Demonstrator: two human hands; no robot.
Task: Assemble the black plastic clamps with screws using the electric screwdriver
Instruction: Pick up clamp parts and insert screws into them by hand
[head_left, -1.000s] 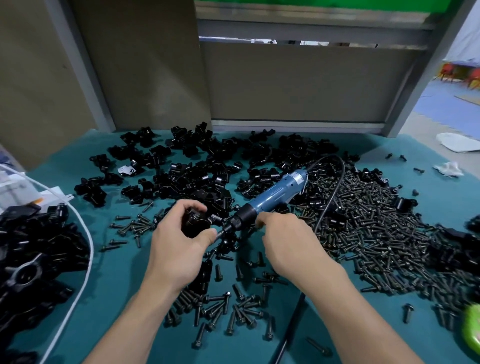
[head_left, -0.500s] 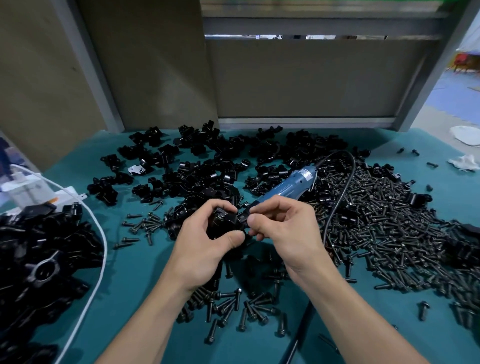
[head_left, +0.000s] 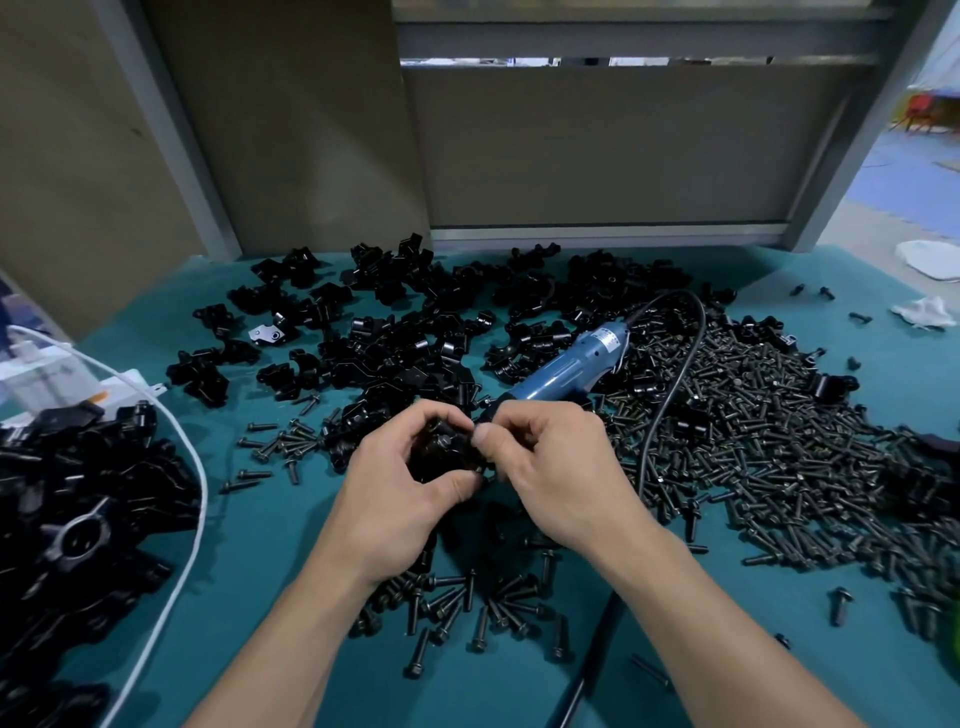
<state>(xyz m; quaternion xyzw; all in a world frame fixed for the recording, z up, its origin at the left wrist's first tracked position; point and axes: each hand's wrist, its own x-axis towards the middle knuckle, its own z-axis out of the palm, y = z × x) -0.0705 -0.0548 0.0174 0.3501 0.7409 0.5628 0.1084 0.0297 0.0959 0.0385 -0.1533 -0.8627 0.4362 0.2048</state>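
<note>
My left hand grips a black plastic clamp just above the teal table, fingers curled round it. My right hand meets it from the right, thumb and forefinger pinching a small dark screw at the clamp's edge; the screw is mostly hidden. The blue electric screwdriver lies on the table just behind my hands, untouched, with its tip pointing toward them. Loose clamp halves are heaped behind, and a wide pile of black screws spreads to the right.
More screws lie scattered under my wrists. A heap of black assembled parts fills the left edge, with a white cable curving past it. The screwdriver's black cord loops over the screw pile. Grey panels wall the back.
My right hand has left the screwdriver, which now lies on the table, and come to pinch at the clamp. The left hand keeps holding the clamp.
</note>
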